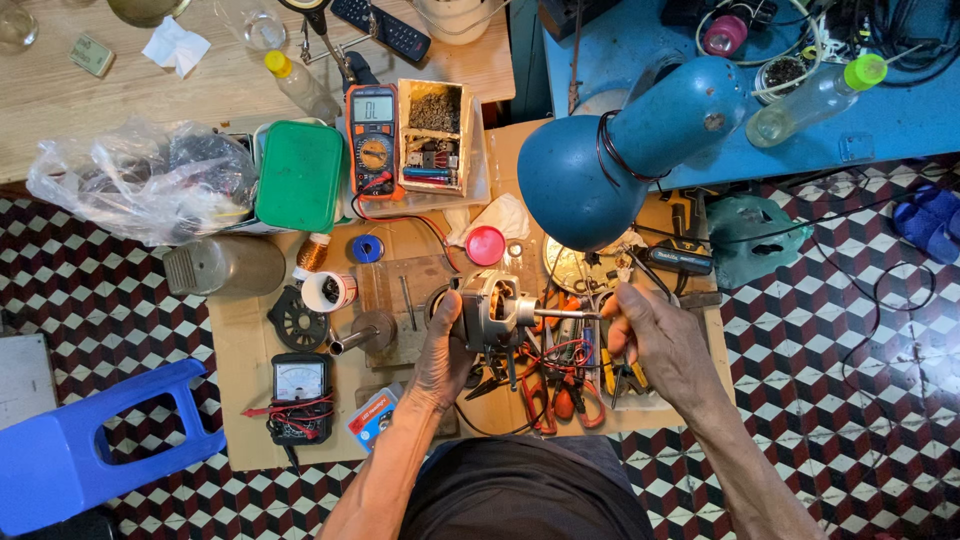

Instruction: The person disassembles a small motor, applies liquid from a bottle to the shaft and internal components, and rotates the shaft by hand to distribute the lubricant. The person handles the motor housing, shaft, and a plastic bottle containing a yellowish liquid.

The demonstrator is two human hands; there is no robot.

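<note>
A small grey electric motor (495,310) with a bare steel shaft pointing right is held over the middle of a low cardboard-covered work board (232,352). My left hand (445,345) grips the motor's body from the left and below. My right hand (650,330) is closed around the end of the shaft (565,313), at the motor's right. Under the motor lie pliers with red and orange handles (555,390) and red wires.
A blue desk lamp (600,165) hangs over the board's far right. An orange digital multimeter (372,140), a green box (298,175), a wooden parts box (433,135), a black analogue meter (298,390), a red lid (485,245) and a blue stool (80,450) surround the spot.
</note>
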